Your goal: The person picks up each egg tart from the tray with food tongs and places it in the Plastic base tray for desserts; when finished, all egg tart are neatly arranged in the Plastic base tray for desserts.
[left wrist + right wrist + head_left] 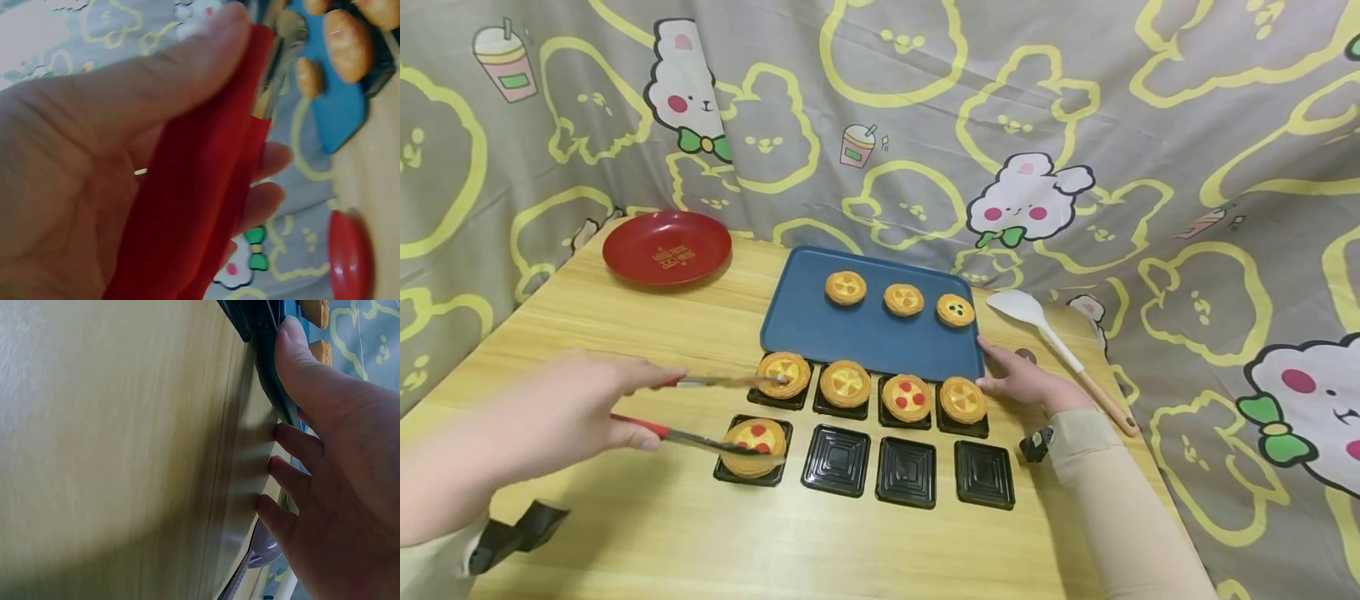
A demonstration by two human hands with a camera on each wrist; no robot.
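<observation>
While your left hand (583, 400) grips tongs (700, 442), tips apart over two tarts (752, 435), your loosely spread right hand (1028, 383) touches the near right corner of the tray (865, 333), probably steadying it.

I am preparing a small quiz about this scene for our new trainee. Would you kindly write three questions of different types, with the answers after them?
1. Which hand grips the red-handled tongs?
2. How many tarts lie on the blue tray?
3. True or false: every black holder carries a tart.

Key:
1. The left hand.
2. Three.
3. False; three holders are bare.
</observation>
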